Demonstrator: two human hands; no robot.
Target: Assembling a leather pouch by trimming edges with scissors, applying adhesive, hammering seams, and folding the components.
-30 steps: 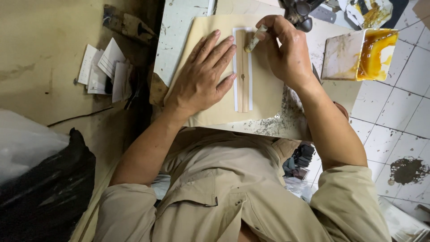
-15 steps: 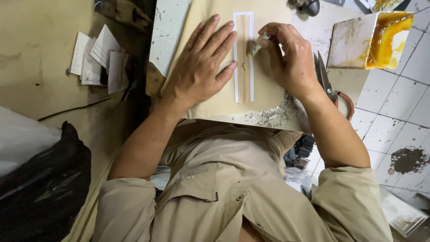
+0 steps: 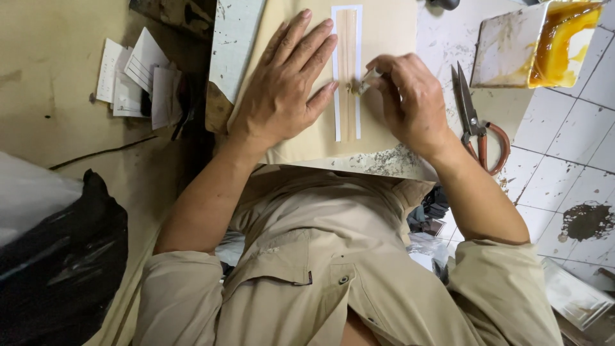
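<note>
A tan sheet (image 3: 384, 38) lies on a worn board (image 3: 234, 45), with a long narrow strip framed by two white bands (image 3: 346, 70) running down its middle. My left hand (image 3: 282, 90) lies flat on the sheet, fingers spread, fingertips touching the strip's left band. My right hand (image 3: 410, 102) pinches a small pale applicator (image 3: 366, 78) whose tip touches the strip about halfway along.
Scissors with reddish handles (image 3: 477, 125) lie on the white tiles right of my right hand. A tray of yellow glue (image 3: 544, 41) sits at the top right. Folded papers (image 3: 138, 80) rest at the left, a black bag (image 3: 57, 269) at the lower left.
My right hand has drawn the applicator down the strip toward me. The left hand stays pressed on the sheet. The view has shifted, so everything sits lower in frame.
</note>
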